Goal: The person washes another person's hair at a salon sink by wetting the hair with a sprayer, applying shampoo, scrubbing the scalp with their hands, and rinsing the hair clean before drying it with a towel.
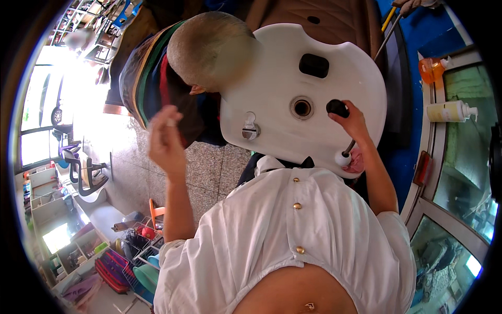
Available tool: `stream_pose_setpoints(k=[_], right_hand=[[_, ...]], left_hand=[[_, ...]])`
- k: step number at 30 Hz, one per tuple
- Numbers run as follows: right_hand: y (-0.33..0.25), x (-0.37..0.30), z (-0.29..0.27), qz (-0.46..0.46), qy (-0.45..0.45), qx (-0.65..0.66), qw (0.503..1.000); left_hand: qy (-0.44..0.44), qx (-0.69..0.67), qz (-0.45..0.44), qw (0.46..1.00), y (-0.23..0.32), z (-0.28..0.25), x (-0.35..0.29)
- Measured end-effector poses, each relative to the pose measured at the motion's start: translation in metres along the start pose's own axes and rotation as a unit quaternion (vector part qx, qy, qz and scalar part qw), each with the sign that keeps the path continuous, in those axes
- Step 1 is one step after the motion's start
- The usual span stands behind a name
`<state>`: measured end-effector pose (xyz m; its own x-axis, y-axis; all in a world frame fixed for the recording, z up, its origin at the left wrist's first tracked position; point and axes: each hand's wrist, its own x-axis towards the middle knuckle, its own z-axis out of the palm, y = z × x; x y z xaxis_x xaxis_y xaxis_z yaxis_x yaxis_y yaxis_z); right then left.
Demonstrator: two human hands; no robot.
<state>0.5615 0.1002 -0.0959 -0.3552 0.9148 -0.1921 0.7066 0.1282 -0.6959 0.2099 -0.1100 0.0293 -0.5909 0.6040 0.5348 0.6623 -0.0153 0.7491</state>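
Note:
My right hand [351, 121] is closed round a black shower head [338, 108] above the white wash basin [361, 78]. Its metal hose [349, 148] runs down beside my wrist to a round white fitting [343, 158] on the basin rim. My left hand [167, 141] is raised at the left, away from the basin, slightly blurred, with loosely bent fingers and nothing visible in them. Beyond it a person with short-cropped hair [206, 49] leans at the basin's left edge. In the basin are a drain [301, 108], a black pad [314, 66] and a chrome tap lever [250, 127].
A pink cloth [355, 161] lies by the hose fitting. At the right, an orange pump bottle [433, 69] and a pale yellow one [451, 111] stand along the window frame. A brown padded seat [334, 21] adjoins the basin's far side. Shelves and a wire rack [141, 261] stand lower left.

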Motion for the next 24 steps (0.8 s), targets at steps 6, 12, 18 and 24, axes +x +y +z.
stream_pose_setpoints(k=[6, 12, 18, 24], right_hand=[[-0.06, 0.013, -0.065, -0.102, 0.05, -0.037, 0.993], [-0.125, 0.01, -0.123, -0.151, 0.052, -0.078, 0.984], [-0.154, 0.003, -0.148, -0.203, 0.071, -0.122, 0.969], [-0.176, 0.004, -0.161, -0.249, 0.048, -0.131, 0.959]], left_hand=[[0.005, 0.105, 0.061, 0.993, 0.013, 0.001, 0.085], [-0.092, 0.119, 0.135, 0.979, -0.002, 0.033, 0.121], [-0.148, 0.131, 0.146, 0.969, -0.008, 0.067, 0.136], [-0.248, 0.234, 0.143, 0.929, -0.037, 0.074, 0.131]])
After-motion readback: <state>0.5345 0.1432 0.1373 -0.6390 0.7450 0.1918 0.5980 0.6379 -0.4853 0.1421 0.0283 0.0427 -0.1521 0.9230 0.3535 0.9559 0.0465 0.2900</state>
